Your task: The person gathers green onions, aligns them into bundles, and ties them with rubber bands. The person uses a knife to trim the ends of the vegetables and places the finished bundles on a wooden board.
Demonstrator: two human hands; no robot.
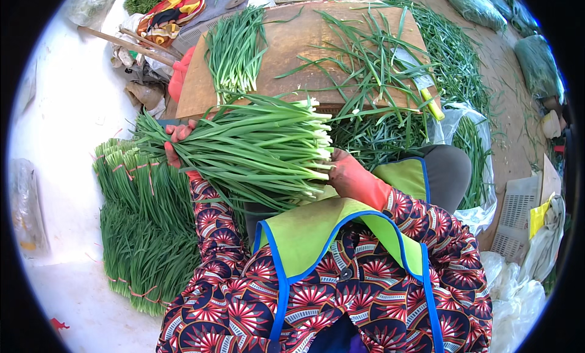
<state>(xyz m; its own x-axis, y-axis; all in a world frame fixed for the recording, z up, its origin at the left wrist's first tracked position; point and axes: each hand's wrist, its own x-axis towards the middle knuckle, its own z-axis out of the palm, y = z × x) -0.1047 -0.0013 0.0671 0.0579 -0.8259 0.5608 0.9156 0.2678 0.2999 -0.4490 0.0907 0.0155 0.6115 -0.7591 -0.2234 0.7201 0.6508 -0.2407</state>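
My left hand (175,142), in an orange-red glove, has its fingers wrapped round the leafy end of a big bunch of green chives (244,146). My right hand (354,177), gloved alike, grips its white stem end from below, fingers mostly hidden. The bunch lies sideways above my lap, just in front of a wooden board (292,42). On the board are a smaller bunch (234,51) at left and loose leaves (359,60) at right, with a yellow-handled knife (431,103) among them.
Tied chive bundles (140,231) are stacked at left on a white surface. Cut leaves (457,60) heap right of the board, beside an open plastic bag (472,170). Further right are full bags (536,66) and a white crate (515,225). Wooden handles (122,42) and cloths lie upper left.
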